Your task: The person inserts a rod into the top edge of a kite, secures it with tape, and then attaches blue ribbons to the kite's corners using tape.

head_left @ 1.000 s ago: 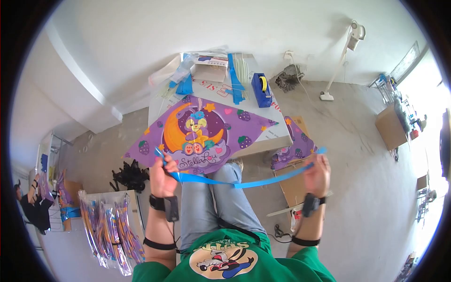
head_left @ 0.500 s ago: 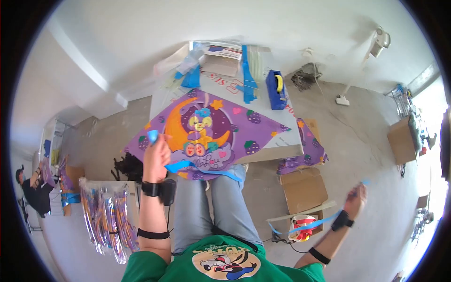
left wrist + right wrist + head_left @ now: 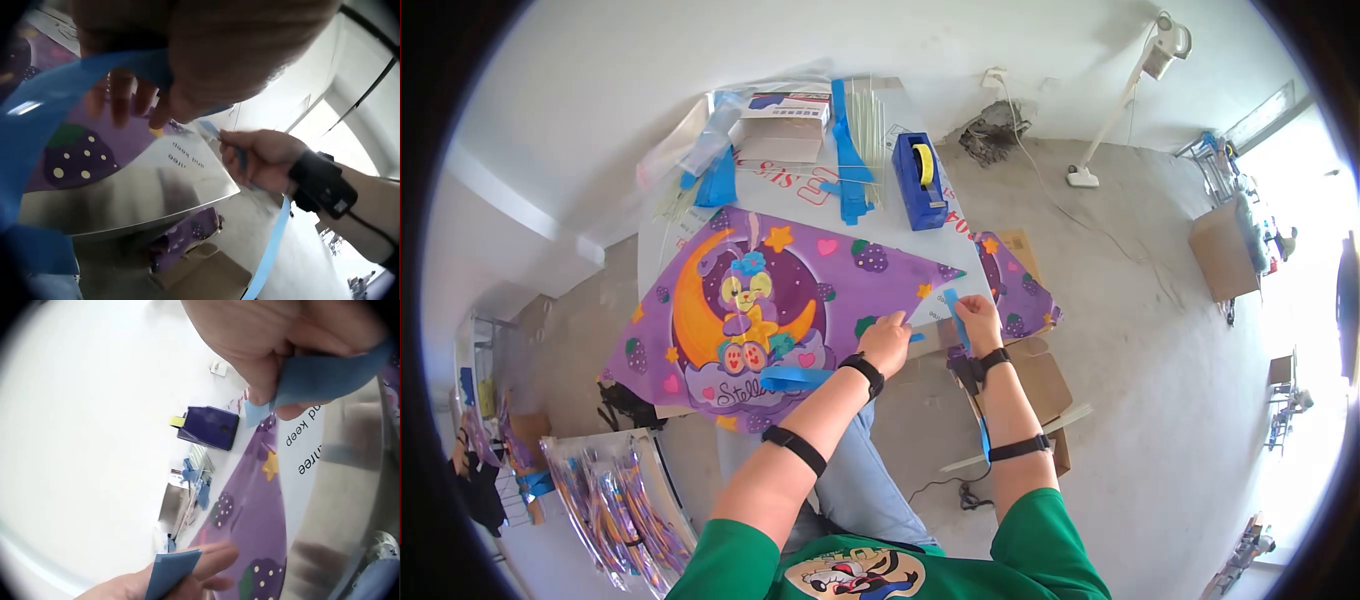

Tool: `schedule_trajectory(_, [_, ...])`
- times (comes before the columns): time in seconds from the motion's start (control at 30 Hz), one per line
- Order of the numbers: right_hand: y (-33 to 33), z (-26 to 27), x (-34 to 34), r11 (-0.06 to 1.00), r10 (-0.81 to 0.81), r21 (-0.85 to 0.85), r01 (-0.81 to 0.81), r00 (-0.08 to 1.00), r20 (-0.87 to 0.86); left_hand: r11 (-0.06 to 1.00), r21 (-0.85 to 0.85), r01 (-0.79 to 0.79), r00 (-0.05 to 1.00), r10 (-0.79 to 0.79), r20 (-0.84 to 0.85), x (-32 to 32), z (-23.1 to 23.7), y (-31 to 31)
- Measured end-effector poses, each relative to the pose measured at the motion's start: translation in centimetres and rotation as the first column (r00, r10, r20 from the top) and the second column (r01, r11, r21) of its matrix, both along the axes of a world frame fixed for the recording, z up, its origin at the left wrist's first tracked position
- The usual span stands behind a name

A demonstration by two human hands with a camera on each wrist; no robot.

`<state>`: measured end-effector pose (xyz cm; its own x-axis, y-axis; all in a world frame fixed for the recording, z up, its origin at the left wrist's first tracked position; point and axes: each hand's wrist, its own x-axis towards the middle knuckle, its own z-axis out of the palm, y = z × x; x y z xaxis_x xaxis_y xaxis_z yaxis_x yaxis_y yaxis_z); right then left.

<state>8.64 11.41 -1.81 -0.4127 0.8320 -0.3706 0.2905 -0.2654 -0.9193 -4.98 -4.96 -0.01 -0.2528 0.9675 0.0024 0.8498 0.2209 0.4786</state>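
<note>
Head, purple sheet (image 3: 855,290): lies on the table (image 3: 800,205) in front of me, pic of bunny on orange moon, R tip pointing to my R hand (image 3: 980,325)
Head, L hand (image 3: 884,345): at sheet's lower R edge, fingers reaching to the R; L ribbon (image 3: 795,379), blue, loops out by my wrist over the sheet
Head, R hand: near table's R corner, just beside sheet's tip, pinching R ribbon (image 3: 953,303), also blue, whose tail hangs below the hand
Head, table bkgd: blue tape dispenser (image 3: 920,190) w/ yellow roll, pale sticks (image 3: 866,130), blue strips (image 3: 852,170), open box (image 3: 780,138)
Head, floor: 2nd purple sheet (image 3: 1015,290) & cardboard box (image 3: 1035,375) to the R of table
L wrist, L hand: large & dark up top, L ribbon running through the palm, fingertips hanging over sheet; can't tell if they touch it
L wrist, R hand: thumb & fingers closed on R ribbon, tail dropping past table edge
R wrist, R hand: thumb & forefinger pinch R ribbon near its end, by sheet's tip
R wrist, L hand: fingers fairly straight, blurred, L ribbon held against them
</note>
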Motion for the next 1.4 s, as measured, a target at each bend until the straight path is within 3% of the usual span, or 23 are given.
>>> schedule_trajectory(0.17, [2.3,-4.1,-1.8,0.991,0.015,0.134,-0.02,0.999,0.038,0.998,0.061,0.029,1.0,-0.029,-0.003,0.9,-2.4,2.8])
schedule_trajectory(0.23, [2.9,-5.4,-1.8,0.98,-0.009,0.2,-0.015,0.993,0.116,0.997,0.066,0.034,0.999,-0.034,0.003,1.0,-2.7,3.7])
schedule_trajectory(0.3, [2.9,-5.3,-1.9,0.913,-0.034,0.399,-0.081,0.961,0.274,0.996,0.055,0.066,0.998,-0.066,-0.003,1.0,-3.0,4.6])
schedule_trajectory(0.5, [2.6,-3.4,-2.4,0.907,-0.051,0.405,-0.116,0.924,0.379,0.99,0.075,0.122,0.987,-0.113,-0.117,1.0,-4.4,6.5])
schedule_trajectory(1.0, [3.2,-4.0,-2.6,0.909,-0.031,0.385,-0.16,0.895,0.444,0.996,0.009,0.092,0.962,-0.087,-0.257,1.2,-4.5,7.2])
schedule_trajectory(1.23, [3.2,-3.0,-2.5,0.905,-0.014,0.378,-0.197,0.873,0.487,0.997,-0.019,0.079,0.976,-0.081,-0.203,1.0,-4.3,7.6])
schedule_trajectory(1.4, [3.6,-1.8,-0.9,0.857,0.087,0.345,-0.384,0.766,0.637,0.998,0.043,0.05,0.99,-0.043,-0.134,1.2,-4.3,7.7])
